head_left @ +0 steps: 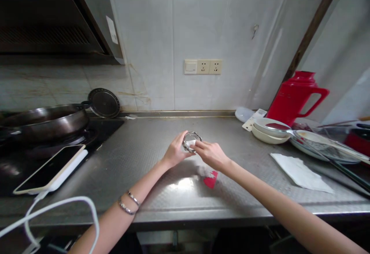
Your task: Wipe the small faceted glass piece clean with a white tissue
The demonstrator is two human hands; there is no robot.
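My left hand (175, 149) is closed on a silver, ring-shaped bangle (185, 143), held just above the steel counter. From the other side my right hand (210, 153) reaches into the ring, its fingers closed on a small white piece of tissue or wipe (190, 143) against the bangle's inside. Below my right hand a small red and silvery torn packet (210, 179) lies on the counter. A silver bracelet (126, 207) is worn on my left forearm.
At left, a pan (46, 121) sits on the stove, near a phone (52, 169) with a white cable (72, 200). To the right are a folded tissue (300, 173), stacked bowls (270, 135), plates with utensils and a red thermos jug (293, 98). Sockets (203, 67) are on the wall.
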